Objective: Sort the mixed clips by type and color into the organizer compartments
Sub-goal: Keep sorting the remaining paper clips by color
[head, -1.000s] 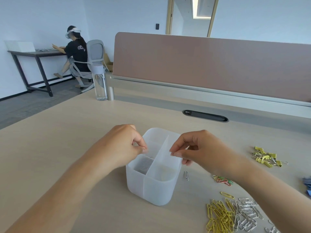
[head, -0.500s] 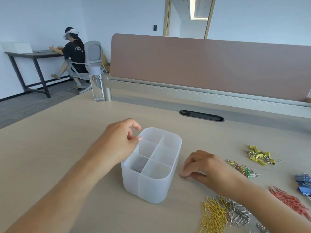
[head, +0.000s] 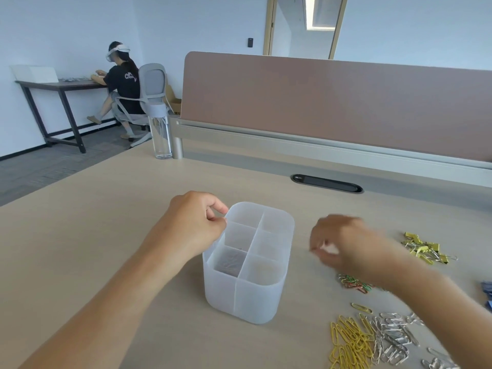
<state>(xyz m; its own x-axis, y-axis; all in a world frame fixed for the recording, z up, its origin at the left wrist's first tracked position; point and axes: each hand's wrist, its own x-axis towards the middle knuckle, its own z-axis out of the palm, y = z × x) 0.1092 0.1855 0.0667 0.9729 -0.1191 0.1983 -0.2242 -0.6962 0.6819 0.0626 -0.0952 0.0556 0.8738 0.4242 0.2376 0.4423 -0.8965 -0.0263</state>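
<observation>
Nothing here can be read with confidence. The nearest thing to lettering is a white print on the back of the black T-shirt (head: 130, 76) worn by the person seated at the far desk, too small to make out. A pale label on the dark cable slot (head: 327, 183) in the tabletop (head: 106, 209) is equally illegible.

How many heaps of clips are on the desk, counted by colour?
Yellow: 2, yellow paper clips and yellow binder clips
Silver: 1, silver paper clips
Mixed: 1, mixed-colour paper clips
Blue: 1, blue clips at the edge
Total: 5
</observation>
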